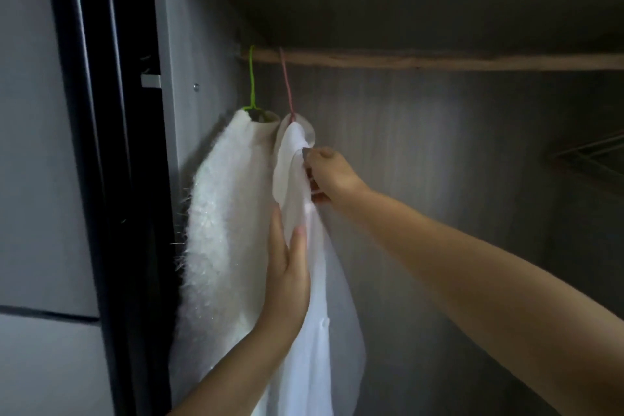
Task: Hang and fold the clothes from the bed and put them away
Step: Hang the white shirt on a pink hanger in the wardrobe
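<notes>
My right hand [329, 174] pinched the thin white shirt [314, 297] near its collar, where it hung from a pink hanger [287, 84] on the wooden rail [439, 61]. My left hand [287, 267] lay flat against it, fingers straight. A fluffy white sweater [219, 230] on a green hanger [251, 78] crowded just beside, against the grey wardrobe wall [189, 44].

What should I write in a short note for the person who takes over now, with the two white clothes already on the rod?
Left hand: open, fingers straight, resting flat on the thin white shirt.
Right hand: pinches the same shirt near its collar.
Shirt hangs on the pink hanger, fluffy white sweater on the green hanger, both on the wooden rod at the wardrobe's left end.
Done: both garments are hung.
Left: straighten the shirt, let go. The bed is out of view, so I cannot tell what clothes remain.
</notes>
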